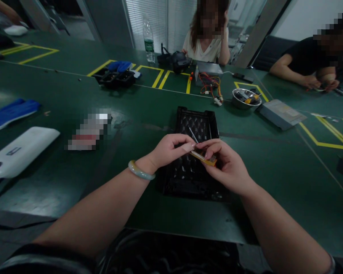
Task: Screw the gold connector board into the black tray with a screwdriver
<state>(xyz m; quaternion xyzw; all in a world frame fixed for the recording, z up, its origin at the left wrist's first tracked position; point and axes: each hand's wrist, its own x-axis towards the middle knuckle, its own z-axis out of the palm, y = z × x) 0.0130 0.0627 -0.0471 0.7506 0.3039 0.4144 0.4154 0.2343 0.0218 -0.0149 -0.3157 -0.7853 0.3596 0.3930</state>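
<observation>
A: Start closest in. How do the arms lie?
B: Both forearms slant inward from the near edge of the surface [286, 190], like two sides of a tent, with a pale bracelet [141, 170] on the left wrist.
A: And the hands?
B: They meet above a black tray [185, 188]. The right hand [228, 161] is curled, its thumb below and fingers above, clamped on a small orange-yellow case [210, 160] with a row of small pieces along it.
A: The left hand [174, 148]?
B: Turned palm inward, the fingers bent and the thumb stretched towards the case's upper end. I can't tell whether it pinches the case or just touches it.
A: What's that thin rod [192, 134] by the fingertips?
B: It slants up and left over the tray. Which hand holds it, I can't tell.
A: Further off?
B: A white device [23, 152] lies well to the left. Beyond the tray, to the right, sits a metal bowl [246, 104] of small parts; past that, a metal box with coloured wires [208, 68], then a seated person [207, 45] across the surface.
</observation>
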